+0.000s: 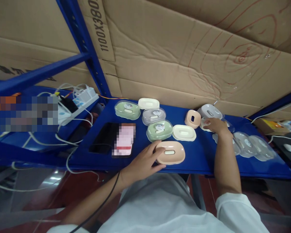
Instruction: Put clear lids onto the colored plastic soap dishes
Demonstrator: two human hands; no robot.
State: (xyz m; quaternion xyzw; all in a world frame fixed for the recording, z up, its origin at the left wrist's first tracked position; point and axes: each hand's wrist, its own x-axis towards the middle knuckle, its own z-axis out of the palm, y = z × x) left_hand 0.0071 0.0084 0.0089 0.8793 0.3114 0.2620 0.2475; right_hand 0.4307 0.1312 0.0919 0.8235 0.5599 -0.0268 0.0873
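My left hand [151, 160] grips the left end of a peach soap dish [176, 158] at the table's near edge. A cream oval piece shows through the dish's slot. To the right, my right hand [217, 125] has its fingers bent on a cream tray [204, 127], mostly hidden beneath them. Just behind it sits a grey dish [212, 110]. A peach dish [193, 119] stands on its side left of my right hand. Another cream tray [184, 133] lies between my hands.
Green lidded dishes [127, 110], a grey lidded dish [154, 116] and a cream tray [148, 104] stand at the back left. Several clear lids [244, 144] overlap at right. A phone [123, 140] lies left. Cardboard [160, 48] walls the back; blue posts [94, 64] frame the table.
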